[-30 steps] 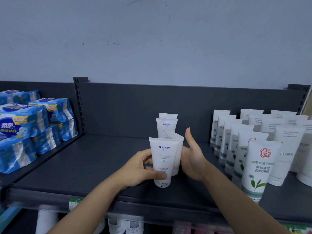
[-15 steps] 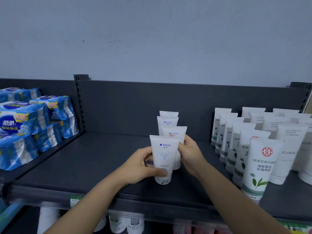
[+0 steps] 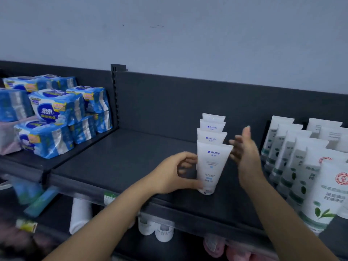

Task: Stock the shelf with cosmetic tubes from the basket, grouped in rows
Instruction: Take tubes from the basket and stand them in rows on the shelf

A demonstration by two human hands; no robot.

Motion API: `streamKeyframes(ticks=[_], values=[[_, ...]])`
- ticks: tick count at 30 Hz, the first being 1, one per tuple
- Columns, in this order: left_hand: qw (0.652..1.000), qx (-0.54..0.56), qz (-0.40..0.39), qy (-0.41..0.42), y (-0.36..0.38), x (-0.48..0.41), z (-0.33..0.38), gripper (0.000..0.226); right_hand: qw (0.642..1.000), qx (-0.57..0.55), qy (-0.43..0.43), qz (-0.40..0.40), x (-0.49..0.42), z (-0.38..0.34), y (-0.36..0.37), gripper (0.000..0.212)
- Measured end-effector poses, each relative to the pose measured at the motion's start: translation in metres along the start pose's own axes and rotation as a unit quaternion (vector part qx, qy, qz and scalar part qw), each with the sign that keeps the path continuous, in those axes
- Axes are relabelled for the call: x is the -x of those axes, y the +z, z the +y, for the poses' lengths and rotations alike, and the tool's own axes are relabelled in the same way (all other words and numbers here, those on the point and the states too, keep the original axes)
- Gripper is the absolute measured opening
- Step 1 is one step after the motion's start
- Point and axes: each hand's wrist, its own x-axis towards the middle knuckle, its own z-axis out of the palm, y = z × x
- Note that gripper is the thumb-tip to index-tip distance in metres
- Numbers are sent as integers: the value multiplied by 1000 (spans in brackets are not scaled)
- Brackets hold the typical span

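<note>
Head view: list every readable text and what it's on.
"MANTING": front white tube; fainter on two tubes behind it.
Too small: fine print on front white tube.
Blurred: red seal and Chinese lines on green-leaf tube.
Blurred: white Chinese logo on blue packs.
Unreadable: shelf-edge tag.

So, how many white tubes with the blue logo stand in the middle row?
4, in one file front to back: front tube, held by the left hand, then second tube, third tube and rear tube. Others may hide behind them.
</note>
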Motion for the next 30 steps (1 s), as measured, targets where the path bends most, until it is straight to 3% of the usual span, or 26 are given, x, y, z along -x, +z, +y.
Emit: streamKeyframes(ticks=[2, 4, 5, 7, 10, 15, 20, 26, 30], values=[[990, -130, 60, -5, -20, 20, 3, 70, 986, 70, -113, 104, 15, -17, -5, 65], [921, -363, 139, 0, -45, 45, 7, 83, 932, 197, -276, 127, 39, -33, 1, 49], [882, -437, 175, -1, -58, 58, 7, 87, 897, 253, -346, 108, 51, -39, 9, 48], [853, -473, 219, -24, -84, 85, 2, 89, 849, 294, -437, 54, 78, -47, 41, 47], [811, -523, 253, -72, -126, 129, -12, 86, 818, 294, -492, -58, 113, -37, 105, 43], [743, -591, 271, -160, -188, 230, -38, 82, 776, 330, -476, -250, 174, 22, 209, 50], [703, -596, 262, -287, -235, 343, -74, 85, 750, 343, -364, -433, 242, 78, 297, 47], [667, -548, 265, -429, -261, 459, -145, 86, 708, 361, -270, -544, 317, 170, 363, 41], [661, -481, 257, -515, -259, 503, -197, 83, 643, 401, -197, -622, 339, 219, 389, 39]])
